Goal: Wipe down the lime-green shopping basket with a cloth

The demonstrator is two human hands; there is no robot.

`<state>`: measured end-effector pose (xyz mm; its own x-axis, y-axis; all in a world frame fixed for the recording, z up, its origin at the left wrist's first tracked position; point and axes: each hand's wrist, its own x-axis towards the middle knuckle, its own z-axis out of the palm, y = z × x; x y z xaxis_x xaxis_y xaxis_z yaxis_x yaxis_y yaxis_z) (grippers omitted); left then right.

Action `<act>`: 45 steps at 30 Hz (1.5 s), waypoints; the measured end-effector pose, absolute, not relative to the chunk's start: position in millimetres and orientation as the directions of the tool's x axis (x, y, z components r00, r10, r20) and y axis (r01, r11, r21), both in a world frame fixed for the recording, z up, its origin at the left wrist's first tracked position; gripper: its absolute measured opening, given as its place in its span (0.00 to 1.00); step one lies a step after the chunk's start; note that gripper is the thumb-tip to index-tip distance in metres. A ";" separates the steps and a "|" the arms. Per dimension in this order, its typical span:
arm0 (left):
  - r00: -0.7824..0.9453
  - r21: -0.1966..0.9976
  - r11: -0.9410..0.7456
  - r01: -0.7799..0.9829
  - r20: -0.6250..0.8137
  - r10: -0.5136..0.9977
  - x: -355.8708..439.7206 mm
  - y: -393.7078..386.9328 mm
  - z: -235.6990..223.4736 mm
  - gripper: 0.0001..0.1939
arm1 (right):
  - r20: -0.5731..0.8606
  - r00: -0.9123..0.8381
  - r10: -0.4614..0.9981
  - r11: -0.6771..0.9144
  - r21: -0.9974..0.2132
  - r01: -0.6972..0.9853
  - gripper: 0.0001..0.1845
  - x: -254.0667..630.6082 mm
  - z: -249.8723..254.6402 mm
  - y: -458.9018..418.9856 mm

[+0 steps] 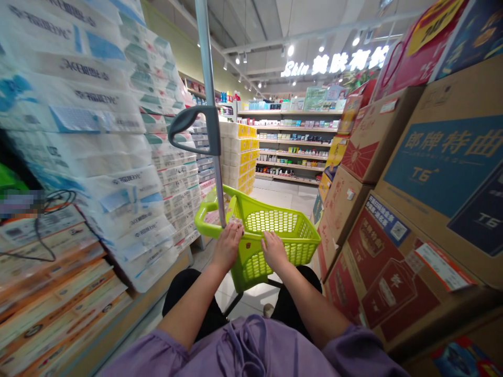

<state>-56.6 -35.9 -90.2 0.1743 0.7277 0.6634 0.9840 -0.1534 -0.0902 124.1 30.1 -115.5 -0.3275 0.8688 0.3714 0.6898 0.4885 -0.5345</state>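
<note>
A lime-green shopping basket cart (245, 267) with perforated sides stands right in front of my knees. My left hand (230, 241) is at its near rim, beside the foot of the metal pole (210, 78). Under its fingertips shows a small pale, crumpled cloth or tissue (236, 220), mostly covered by the fingers. My right hand (274, 250) rests with curled fingers over the near rim further right. A grey loop handle (214, 131) is fixed on the pole above the hands.
Stacked packs of tissue paper (98, 99) rise on the left, with flat cartons (58, 293) in front. Large cardboard boxes (444, 157) tower close on the right. Shelves of small goods (294, 128) stand across the aisle's end. Yellow-and-white packs (239, 152) are stacked beyond the cart.
</note>
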 end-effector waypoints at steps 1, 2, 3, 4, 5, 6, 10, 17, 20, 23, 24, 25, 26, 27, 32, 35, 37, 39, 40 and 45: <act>0.176 -0.117 -0.132 0.984 0.652 0.738 -54.8 -36.1 -91.1 0.26 | 0.342 -0.313 0.886 0.451 -0.478 0.754 0.24 131.4 -123.9 32.1; 0.178 -0.140 -0.115 0.984 0.643 0.745 -51.8 -35.6 -92.9 0.25 | 0.333 -0.320 0.887 0.444 -0.425 0.789 0.26 137.0 -131.0 33.3; 0.183 -0.158 -0.105 0.982 0.635 0.751 -47.7 -34.3 -95.5 0.25 | 0.328 -0.325 0.887 0.440 -0.387 0.810 0.27 140.8 -136.3 33.9; 0.192 -0.176 -0.103 0.979 0.627 0.755 -42.6 -32.4 -98.8 0.25 | 0.326 -0.338 0.883 0.446 -0.357 0.821 0.29 142.9 -139.9 34.0; 0.208 -0.193 -0.110 0.975 0.616 0.760 -36.9 -29.8 -102.6 0.25 | 0.326 -0.351 0.878 0.454 -0.333 0.827 0.30 143.7 -141.9 33.9; 0.232 -0.213 -0.127 0.969 0.601 0.765 -30.6 -26.7 -106.7 0.25 | 0.321 -0.361 0.875 0.458 -0.313 0.832 0.31 143.6 -142.7 33.6; 0.338 -0.273 -0.220 0.937 0.537 0.773 -8.3 -13.9 -123.0 0.26 | 0.296 -0.408 0.864 0.481 -0.243 0.843 0.39 139.8 -143.4 32.2; 0.286 -0.249 -0.171 0.953 0.566 0.773 -27.2 -11.7 -117.8 0.25 | 0.317 -0.444 0.838 0.509 -0.161 0.845 0.41 135.9 -149.5 28.2; 0.231 -0.223 -0.118 0.968 0.591 0.773 -47.6 -19.1 -104.8 0.24 | 0.304 -0.460 0.834 0.522 -0.162 0.838 0.42 134.7 -146.9 26.5; 0.193 -0.209 -0.081 0.974 0.592 0.782 -57.6 -24.8 -95.1 0.22 | 0.289 -0.458 0.841 0.519 -0.191 0.833 0.42 131.3 -144.4 25.8; 0.177 -0.201 -0.069 0.977 0.588 0.789 -58.0 -25.8 -92.5 0.21 | 0.281 -0.451 0.847 0.512 -0.205 0.834 0.42 129.9 -144.0 25.7; 0.158 -0.189 -0.057 0.980 0.584 0.796 -57.1 -26.5 -89.7 0.20 | 0.274 -0.446 0.852 0.507 -0.219 0.834 0.42 128.6 -143.8 25.6; 0.138 -0.171 -0.046 0.984 0.580 0.803 -55.5 -27.0 -86.5 0.19 | 0.271 -0.442 0.855 0.503 -0.231 0.833 0.42 127.4 -143.7 25.5; 0.122 -0.151 -0.041 0.988 0.575 0.809 -53.2 -27.5 -82.4 0.19 | 0.269 -0.441 0.856 0.503 -0.239 0.831 0.42 126.5 -143.6 25.3; 0.045 0.036 -0.076 0.996 0.536 0.843 -42.2 -32.2 -50.0 0.18 | 0.244 -0.453 0.858 0.506 -0.245 0.827 0.42 125.6 -140.9 22.2; -0.016 0.163 -0.060 0.985 0.425 0.905 -40.4 -31.3 -33.1 0.15 | 0.192 -0.460 0.867 0.496 -0.237 0.836 0.41 125.2 -136.8 19.4; -0.011 0.139 -0.048 0.989 0.394 0.919 -42.0 -26.5 -29.8 0.13 | 0.163 -0.464 0.871 0.490 -0.229 0.841 0.41 124.5 -134.0 17.8; 0.016 0.052 -0.042 0.998 0.427 0.904 -44.6 -20.1 -34.0 0.11 | 0.145 -0.468 0.872 0.490 -0.222 0.843 0.42 123.7 -132.0 16.9; 0.028 0.015 -0.039 0.999 0.449 0.893 -45.8 -17.2 -38.7 0.11 | 0.139 -0.472 0.870 0.492 -0.220 0.842 0.42 123.2 -131.4 16.9; 0.099 -0.038 -0.093 0.995 0.513 0.853 -45.6 -13.4 -79.0 0.14 | 0.130 -0.500 0.856 0.517 -0.210 0.830 0.43 119.9 -132.5 19.5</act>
<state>-45.6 -13.4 -79.0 0.0992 0.8526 0.5130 0.9950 -0.0927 -0.0384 119.9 19.5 -132.5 -0.5002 0.8561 0.1298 0.8300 0.5167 -0.2102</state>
